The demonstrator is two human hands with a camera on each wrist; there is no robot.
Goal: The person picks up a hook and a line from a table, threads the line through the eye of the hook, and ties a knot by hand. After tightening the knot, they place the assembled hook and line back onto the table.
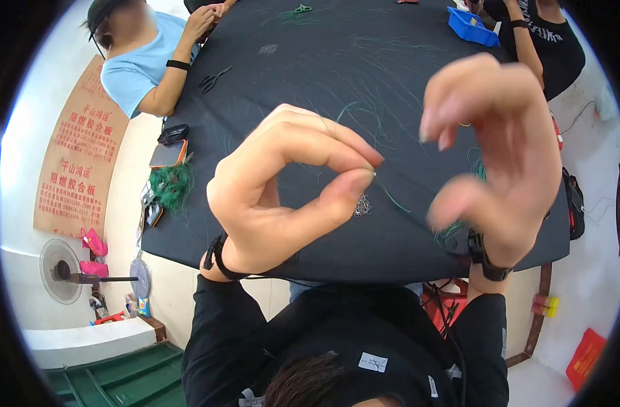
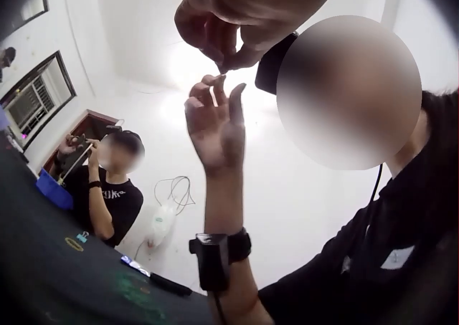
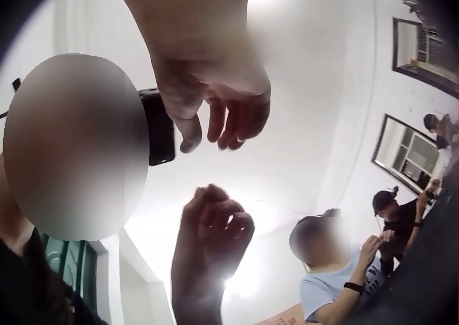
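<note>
In the head view my left hand [image 1: 252,173] is raised over the black-covered table [image 1: 391,247], thumb and fingertips pressed together. They pinch a thin green line [image 1: 394,197], and a tiny pale bit shows at the fingertips. To the right my right hand [image 1: 517,156] hovers, blurred, its fingers and thumb curved wide apart with nothing seen between them. The left wrist view has the right hand [image 2: 219,135] just below the pinching left fingertips. Beneath the left fingertips on the cloth lies a small pile of silvery metal pieces [image 1: 363,206].
Loose green strands [image 1: 364,88] spread over the cloth. A green tangle [image 1: 173,184] sits at the table's left edge, with dark pliers [image 1: 215,79] farther back. A person in light blue [image 1: 143,68] sits at left; another in black is by a blue bin [image 1: 473,28].
</note>
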